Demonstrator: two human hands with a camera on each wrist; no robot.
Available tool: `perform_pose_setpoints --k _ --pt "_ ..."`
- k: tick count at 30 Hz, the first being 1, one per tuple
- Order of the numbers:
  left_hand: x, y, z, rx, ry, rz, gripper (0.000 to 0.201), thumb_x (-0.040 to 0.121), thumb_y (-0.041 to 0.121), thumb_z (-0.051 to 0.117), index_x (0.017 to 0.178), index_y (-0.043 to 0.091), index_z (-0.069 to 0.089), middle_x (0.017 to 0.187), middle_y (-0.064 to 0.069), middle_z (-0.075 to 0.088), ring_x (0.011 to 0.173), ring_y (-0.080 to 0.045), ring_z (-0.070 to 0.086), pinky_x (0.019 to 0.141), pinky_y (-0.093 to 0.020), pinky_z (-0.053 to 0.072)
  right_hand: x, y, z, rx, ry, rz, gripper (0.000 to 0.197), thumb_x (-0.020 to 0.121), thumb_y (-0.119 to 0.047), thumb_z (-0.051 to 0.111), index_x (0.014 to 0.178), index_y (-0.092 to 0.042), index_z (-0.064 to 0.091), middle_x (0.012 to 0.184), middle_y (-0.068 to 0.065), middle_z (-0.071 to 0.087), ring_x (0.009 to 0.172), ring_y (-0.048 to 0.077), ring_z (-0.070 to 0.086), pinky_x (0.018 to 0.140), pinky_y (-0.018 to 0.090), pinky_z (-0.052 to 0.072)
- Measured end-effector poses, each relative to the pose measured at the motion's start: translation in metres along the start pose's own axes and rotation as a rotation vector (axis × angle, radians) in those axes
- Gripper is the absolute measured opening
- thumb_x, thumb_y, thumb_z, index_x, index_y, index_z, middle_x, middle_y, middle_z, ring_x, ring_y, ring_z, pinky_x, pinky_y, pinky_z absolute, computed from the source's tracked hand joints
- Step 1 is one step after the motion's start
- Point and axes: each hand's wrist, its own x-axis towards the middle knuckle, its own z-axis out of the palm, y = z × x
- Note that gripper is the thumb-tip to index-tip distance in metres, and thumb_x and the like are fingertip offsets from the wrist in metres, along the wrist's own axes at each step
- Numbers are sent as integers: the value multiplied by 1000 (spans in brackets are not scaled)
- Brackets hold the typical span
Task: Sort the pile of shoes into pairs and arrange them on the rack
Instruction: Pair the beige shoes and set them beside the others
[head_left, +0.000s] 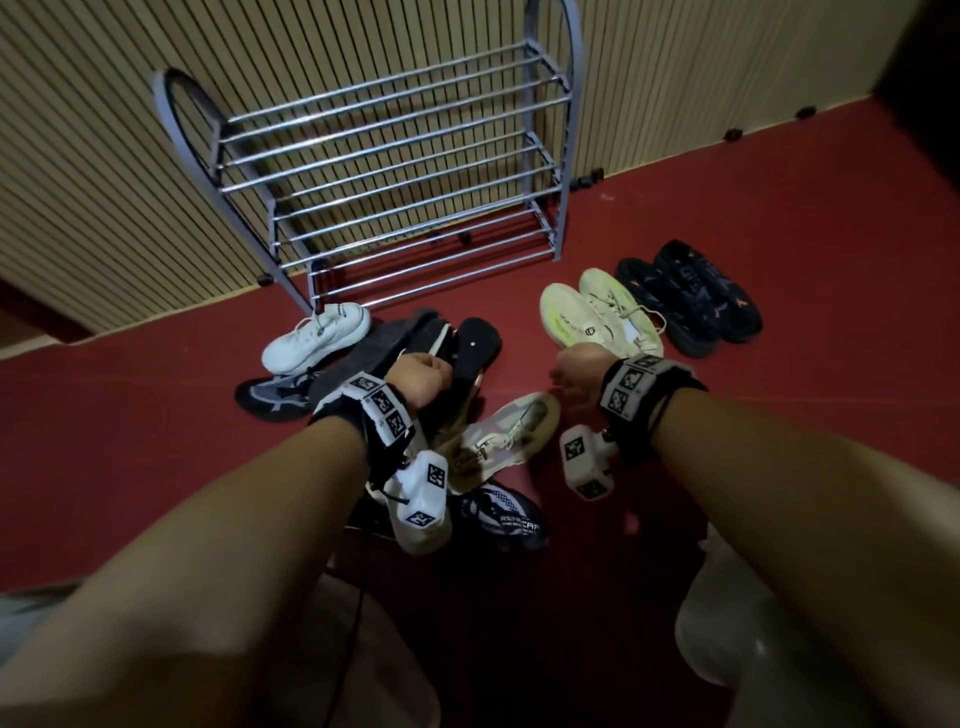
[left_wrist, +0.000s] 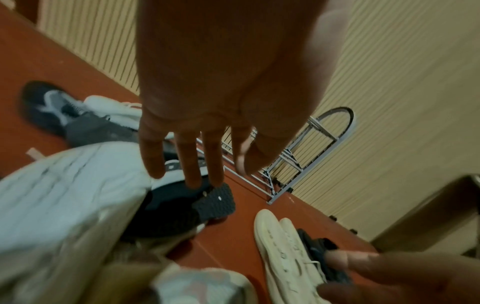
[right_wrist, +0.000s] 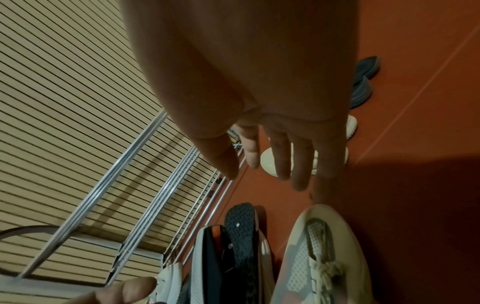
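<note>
A grey metal shoe rack (head_left: 384, 171) stands empty against the slatted wall. In front of it lies a pile: a white sneaker (head_left: 311, 338), a grey-black sneaker (head_left: 270, 397), black slippers (head_left: 475, 338), a cream shoe (head_left: 514, 431) and a dark patterned shoe (head_left: 506, 519). My left hand (head_left: 418, 379) hovers over the slippers, fingers (left_wrist: 193, 164) straight and holding nothing, just above the black sole (left_wrist: 217, 198). My right hand (head_left: 576, 371) hangs empty beyond the cream shoe's (right_wrist: 319, 246) toe, its fingers (right_wrist: 283, 162) straight.
To the right of the pile, a cream-yellow pair (head_left: 597, 317) and a black pair (head_left: 691, 299) stand side by side on the red floor (head_left: 779, 218). The slatted wall (head_left: 104, 182) runs behind the rack. My legs are at the bottom of the head view.
</note>
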Motion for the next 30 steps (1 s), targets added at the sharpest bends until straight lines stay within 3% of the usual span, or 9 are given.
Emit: perform_pose_setpoints --k 4,6,10,13,17,19,22,27,30 --pt "24 4 0 57 -41 -38 16 88 6 56 85 13 70 77 -6 65 72 -22 58 68 -26 48 26 16 9 13 -54 70 27 79 -29 66 103 -18 62 116 13 66 100 31 68 82 45 59" --pt "38 2 10 100 -77 -50 17 88 3 56 91 9 71 83 -9 63 82 -22 57 76 -31 47 30 18 15 66 -51 128 16 82 -24 63 95 -15 62 100 14 66 87 31 67 82 45 58" --pt "54 -24 35 179 -137 -42 18 88 -2 56 100 2 69 79 -4 62 80 -22 55 57 -17 45 32 35 34 239 -98 317 17 88 -10 55 72 -5 60 63 12 52 58 26 54 85 50 53" --pt "60 -44 49 249 -229 -45 31 92 -5 52 121 -9 61 115 -13 64 102 -23 59 51 -4 39 41 59 55 270 -184 376 18 92 -15 49 76 -7 54 65 12 52 59 25 56 78 42 46" --pt "69 -52 51 250 -190 -82 32 88 -1 57 119 -4 63 124 -26 62 116 -40 59 73 -25 47 50 76 76 200 -199 367 13 91 -21 53 79 -19 49 84 10 61 69 25 62 58 33 53" --pt "70 -51 51 255 -206 -77 31 87 2 59 117 -3 64 121 -27 64 114 -40 60 68 -24 46 55 81 87 216 -239 374 8 90 -23 55 84 -16 54 92 12 63 73 25 63 60 33 54" --pt "69 -46 54 249 -228 -65 29 88 4 60 116 -3 65 121 -25 64 114 -39 60 64 -21 45 69 90 100 316 -271 444 11 88 -19 55 86 -8 57 74 10 60 70 25 57 78 33 49" --pt "70 -47 62 207 -240 -102 29 92 3 56 120 -2 64 124 -22 64 117 -35 58 46 -4 37 72 92 109 371 -258 395 14 93 -21 55 103 -12 56 95 6 58 90 24 59 80 34 54" --pt "72 -50 62 190 -234 -123 29 93 6 56 120 -1 64 124 -21 64 117 -34 59 49 -4 36 70 97 112 455 -238 438 19 94 -16 54 108 -4 57 95 14 60 92 31 59 90 39 50"
